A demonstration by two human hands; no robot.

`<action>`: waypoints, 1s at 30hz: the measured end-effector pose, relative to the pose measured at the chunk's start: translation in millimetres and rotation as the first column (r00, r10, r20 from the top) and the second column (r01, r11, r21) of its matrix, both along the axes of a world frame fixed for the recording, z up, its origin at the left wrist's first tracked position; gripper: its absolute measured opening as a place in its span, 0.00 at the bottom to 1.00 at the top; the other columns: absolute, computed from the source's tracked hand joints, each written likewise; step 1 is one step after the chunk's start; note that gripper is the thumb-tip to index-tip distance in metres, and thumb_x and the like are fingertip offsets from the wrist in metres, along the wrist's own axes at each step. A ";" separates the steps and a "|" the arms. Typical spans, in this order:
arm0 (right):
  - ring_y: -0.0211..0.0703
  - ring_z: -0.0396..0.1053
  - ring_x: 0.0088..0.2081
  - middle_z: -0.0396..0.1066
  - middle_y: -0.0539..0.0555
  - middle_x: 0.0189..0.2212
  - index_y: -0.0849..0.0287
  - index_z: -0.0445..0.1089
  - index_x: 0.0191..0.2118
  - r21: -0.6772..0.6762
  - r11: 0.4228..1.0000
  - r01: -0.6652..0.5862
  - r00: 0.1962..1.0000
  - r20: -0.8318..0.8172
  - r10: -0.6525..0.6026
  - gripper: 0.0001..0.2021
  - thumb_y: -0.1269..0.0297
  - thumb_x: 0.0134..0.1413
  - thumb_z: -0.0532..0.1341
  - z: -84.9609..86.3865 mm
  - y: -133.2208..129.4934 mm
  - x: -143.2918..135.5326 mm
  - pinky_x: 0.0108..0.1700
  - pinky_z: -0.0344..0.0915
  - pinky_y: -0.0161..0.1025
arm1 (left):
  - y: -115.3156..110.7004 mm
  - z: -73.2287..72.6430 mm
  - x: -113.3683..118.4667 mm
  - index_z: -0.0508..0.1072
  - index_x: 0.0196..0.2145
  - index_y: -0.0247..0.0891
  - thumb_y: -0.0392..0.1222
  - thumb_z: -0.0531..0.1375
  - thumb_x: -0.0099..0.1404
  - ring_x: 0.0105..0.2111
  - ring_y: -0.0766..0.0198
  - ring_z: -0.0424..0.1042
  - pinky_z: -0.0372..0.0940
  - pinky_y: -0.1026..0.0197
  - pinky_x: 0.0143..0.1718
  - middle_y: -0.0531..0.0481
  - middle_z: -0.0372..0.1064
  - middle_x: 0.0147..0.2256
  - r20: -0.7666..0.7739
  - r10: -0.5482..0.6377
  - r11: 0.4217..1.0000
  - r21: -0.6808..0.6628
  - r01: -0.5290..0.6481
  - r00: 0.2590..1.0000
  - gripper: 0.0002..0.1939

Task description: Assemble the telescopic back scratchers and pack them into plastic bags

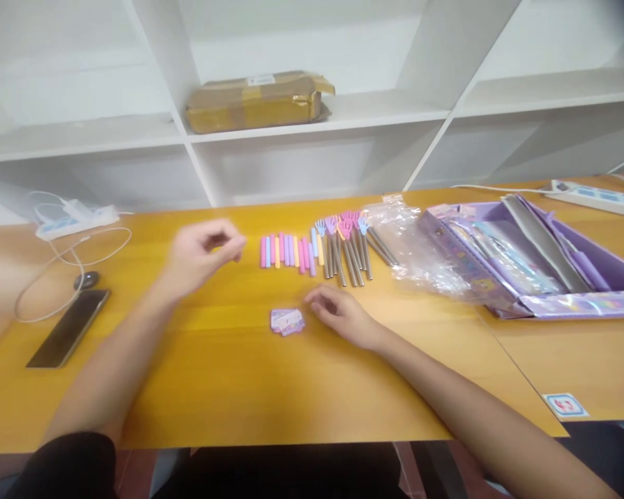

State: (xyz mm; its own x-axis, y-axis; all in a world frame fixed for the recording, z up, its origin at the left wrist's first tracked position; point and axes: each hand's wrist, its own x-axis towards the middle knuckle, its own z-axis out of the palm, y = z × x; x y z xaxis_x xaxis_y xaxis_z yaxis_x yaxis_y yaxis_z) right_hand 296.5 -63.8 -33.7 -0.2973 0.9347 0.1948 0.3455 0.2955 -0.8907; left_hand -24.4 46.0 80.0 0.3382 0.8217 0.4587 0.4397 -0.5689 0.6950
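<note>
My left hand (202,255) is raised over the table, left of a row of short pink, blue, yellow and purple sticks (290,251); its thumb and index finger meet in a ring, with nothing visible between them. Curled fingers close my right hand (343,315), just right of a small stack of purple cards (287,321), and no object shows in it. Behind the right hand lie several metal-handled pieces (351,249) with pink, purple, blue and orange hand-shaped heads. Both hands are slightly blurred.
Clear plastic bags (421,246) lie beside an open purple box (582,305) holding packets. At left are a black phone (68,329), a dark round object (87,280) and a power strip (78,220) with white cables. A taped brown package (254,104) sits on the white shelf.
</note>
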 end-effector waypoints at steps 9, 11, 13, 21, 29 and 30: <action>0.37 0.60 0.28 0.64 0.48 0.26 0.58 0.74 0.39 0.000 0.993 0.116 0.989 -0.097 -0.115 0.09 0.59 0.61 0.61 5.0 3.5 8.0 0.32 0.58 0.35 | 73.3 -109.4 8.8 0.74 0.34 0.39 0.49 0.53 0.72 0.28 0.62 0.72 0.67 0.60 0.34 0.49 0.74 0.29 -0.205 0.137 0.981 -0.105 -0.161 0.969 0.15; 0.36 0.60 0.27 0.64 0.47 0.25 0.58 0.74 0.39 0.000 0.993 0.122 0.987 -0.105 -0.121 0.09 0.59 0.60 0.62 4.1 2.8 4.9 0.31 0.58 0.35 | 71.1 -113.4 8.2 0.74 0.36 0.39 0.45 0.54 0.72 0.31 0.61 0.72 0.68 0.59 0.37 0.49 0.75 0.32 -0.261 0.102 0.990 -0.065 -0.123 0.960 0.12; 0.36 0.61 0.27 0.64 0.48 0.25 0.58 0.75 0.38 -0.001 0.994 0.110 0.989 -0.101 -0.109 0.09 0.58 0.61 0.63 2.5 2.0 0.0 0.31 0.58 0.35 | 67.6 -115.0 10.6 0.74 0.37 0.40 0.43 0.56 0.70 0.35 0.59 0.72 0.68 0.57 0.41 0.48 0.75 0.35 -0.324 0.064 0.997 -0.023 -0.075 0.944 0.08; 0.37 0.66 0.29 0.72 0.50 0.29 0.58 0.75 0.40 -0.017 0.997 0.070 0.995 -0.067 -0.071 0.09 0.58 0.64 0.62 -6.4 4.7 -9.6 0.33 0.62 0.35 | 57.9 -115.4 17.0 0.70 0.63 0.42 0.46 0.53 0.77 0.42 0.55 0.73 0.69 0.53 0.48 0.44 0.72 0.45 -0.475 -0.041 0.993 0.077 0.087 0.879 0.21; 0.38 0.70 0.33 0.75 0.52 0.34 0.59 0.75 0.40 0.036 0.998 0.045 0.998 -0.052 -0.043 0.09 0.67 0.62 0.57 -6.9 9.3 -3.6 0.36 0.64 0.35 | 57.9 -115.6 15.4 0.74 0.61 0.45 0.47 0.49 0.80 0.43 0.56 0.72 0.69 0.55 0.47 0.44 0.69 0.46 -0.578 -0.041 0.984 0.117 0.132 0.815 0.21; 0.38 0.70 0.33 0.75 0.52 0.34 0.59 0.75 0.40 0.042 0.998 0.044 0.998 -0.050 -0.042 0.09 0.68 0.61 0.56 -6.8 9.6 -3.5 0.36 0.64 0.35 | 58.6 -115.8 15.2 0.74 0.61 0.45 0.47 0.49 0.80 0.44 0.56 0.73 0.69 0.54 0.47 0.44 0.70 0.46 -0.575 -0.040 0.986 0.110 0.126 0.817 0.21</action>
